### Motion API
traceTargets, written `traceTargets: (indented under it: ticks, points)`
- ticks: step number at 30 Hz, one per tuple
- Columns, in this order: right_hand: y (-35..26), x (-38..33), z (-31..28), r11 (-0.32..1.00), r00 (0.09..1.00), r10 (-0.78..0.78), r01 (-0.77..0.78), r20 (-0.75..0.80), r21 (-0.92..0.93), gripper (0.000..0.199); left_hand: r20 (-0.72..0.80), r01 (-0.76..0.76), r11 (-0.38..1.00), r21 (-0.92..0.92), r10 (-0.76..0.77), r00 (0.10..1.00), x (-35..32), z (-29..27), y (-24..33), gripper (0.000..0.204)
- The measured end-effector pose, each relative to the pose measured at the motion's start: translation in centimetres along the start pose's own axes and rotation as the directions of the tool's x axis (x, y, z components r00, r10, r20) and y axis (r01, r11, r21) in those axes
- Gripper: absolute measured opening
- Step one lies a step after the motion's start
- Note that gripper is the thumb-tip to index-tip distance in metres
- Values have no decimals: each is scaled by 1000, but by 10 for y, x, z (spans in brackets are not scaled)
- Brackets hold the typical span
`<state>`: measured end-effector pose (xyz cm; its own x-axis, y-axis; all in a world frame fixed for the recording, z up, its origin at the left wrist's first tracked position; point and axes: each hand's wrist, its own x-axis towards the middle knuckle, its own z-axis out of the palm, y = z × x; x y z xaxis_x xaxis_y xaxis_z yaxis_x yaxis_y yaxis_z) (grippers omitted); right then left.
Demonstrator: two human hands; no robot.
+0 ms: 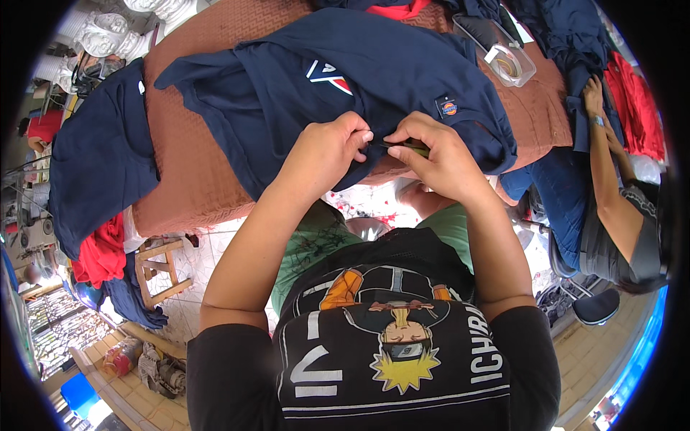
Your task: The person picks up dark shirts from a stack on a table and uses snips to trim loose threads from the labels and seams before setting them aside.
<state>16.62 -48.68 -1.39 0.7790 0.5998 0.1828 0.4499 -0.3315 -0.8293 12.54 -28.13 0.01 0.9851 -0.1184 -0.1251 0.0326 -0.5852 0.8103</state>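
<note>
A navy blue shirt (251, 93) lies spread before me, with a red and white print and a small label near its collar. My left hand (327, 154) is over the shirt's near edge, thumb and forefinger pinched together; what they hold is too small to make out. Just to the right, my right hand (442, 154) is closed round small thread snips (417, 149) with a yellow-green handle. Their dark tip points left toward my left fingertips, a short gap away. My fingers partly hide the snips.
The shirt rests on a table with a brown cover (187, 165). A clear plastic box (503, 61) with a tape roll stands at the far right. More navy garments (100, 151) hang over the left end. At the right, another person (611, 208) handles dark clothing. A wooden stool (164, 273) stands left.
</note>
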Motion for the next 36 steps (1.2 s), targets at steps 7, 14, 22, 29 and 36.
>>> traceTargets:
  ticks: [7, 14, 22, 29, 36]
  points:
    - [2, 6, 6, 997, 999, -37, 37, -1, -61, 15, -26, -58, 998, 29, 58, 998, 3, 1, -5, 17]
    - [2, 7, 7, 995, 999, -44, 44, 9, -90, 16, -41, -58, 995, 76, 61, 997, 2, 2, 0, 17]
    - [-6, 7, 3, 986, 997, -17, 28, 72, -162, 15, -41, -117, 974, 195, 127, 991, -5, 1, 6, 15]
    - [-8, -10, -30, 992, 998, 61, -60, 9, -109, 21, 277, -415, 899, -138, 437, 856, -49, -72, 33, 20]
    - [0, -10, -17, 997, 996, 72, -70, -52, 40, 21, -147, -280, 946, 164, 304, 941, -32, -10, 11, 25]
